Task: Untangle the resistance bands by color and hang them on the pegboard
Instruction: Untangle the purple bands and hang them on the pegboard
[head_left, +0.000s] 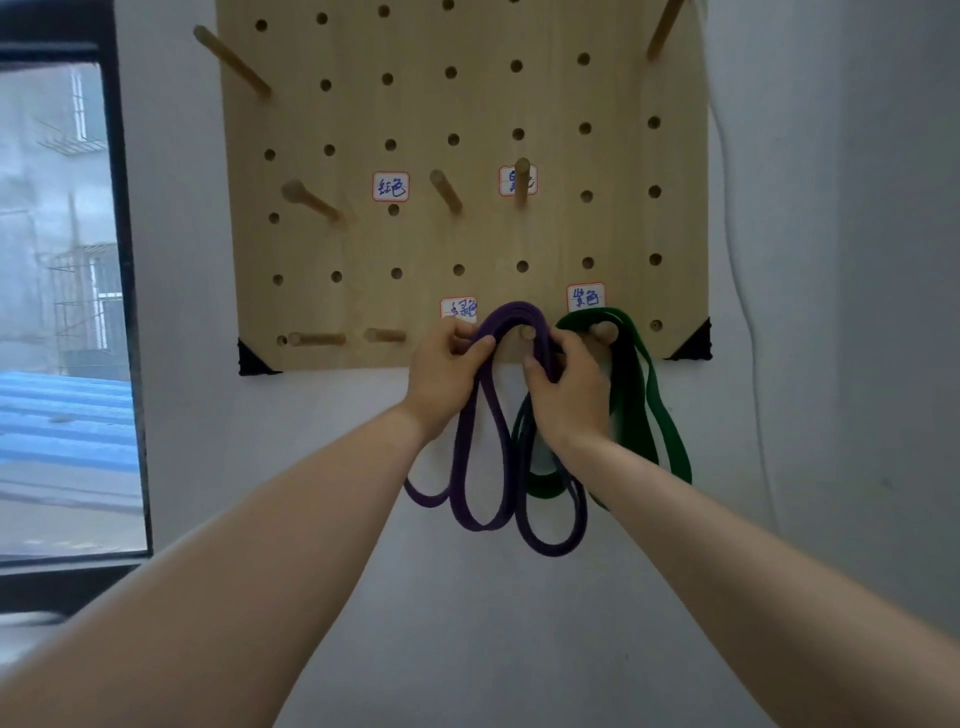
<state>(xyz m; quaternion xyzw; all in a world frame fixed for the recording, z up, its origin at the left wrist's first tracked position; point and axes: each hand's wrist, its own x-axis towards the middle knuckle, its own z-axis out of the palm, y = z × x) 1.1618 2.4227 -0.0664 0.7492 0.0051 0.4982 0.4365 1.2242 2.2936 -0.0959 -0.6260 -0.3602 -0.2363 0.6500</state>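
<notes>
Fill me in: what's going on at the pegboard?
A person is setting the purple band over a peg in the bottom row of the pegboard. The left hand pinches the band's left side and the right hand grips its right side, while its loops hang below. The green band hangs on the next peg to the right. The other pegs in view hold nothing.

both arms extended forward and up, forearms bare. left hand (447, 371) and right hand (571, 397) side by side, fingers curled, each gripping the purple band (511, 313).
</notes>
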